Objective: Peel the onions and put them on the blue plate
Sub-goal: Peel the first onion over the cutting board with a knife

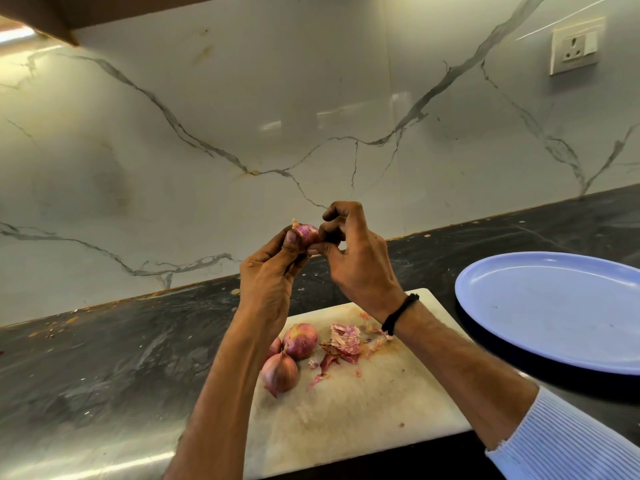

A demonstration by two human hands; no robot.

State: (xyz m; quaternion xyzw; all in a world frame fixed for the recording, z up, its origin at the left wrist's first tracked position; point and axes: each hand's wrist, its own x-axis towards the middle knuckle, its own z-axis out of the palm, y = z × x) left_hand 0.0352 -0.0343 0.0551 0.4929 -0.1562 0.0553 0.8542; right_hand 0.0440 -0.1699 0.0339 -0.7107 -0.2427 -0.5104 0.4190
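Left hand (pixel 273 271), right hand (pixel 353 258) grip onion (pixel 306 233); tip up-left.

A dark, marbled counter (pixel 104 358) runs left to right below the wall. A white board (pixel 363 410) lies on it near the middle, reaching the near edge. On the board's left part sit three onions (pixel 300 341), one half hidden, with a heap of peels (pixel 343 341) just to their right. A blue plate (pixel 554 306) sits right of the board. Small scraps (pixel 59 323) dot the far left edge.
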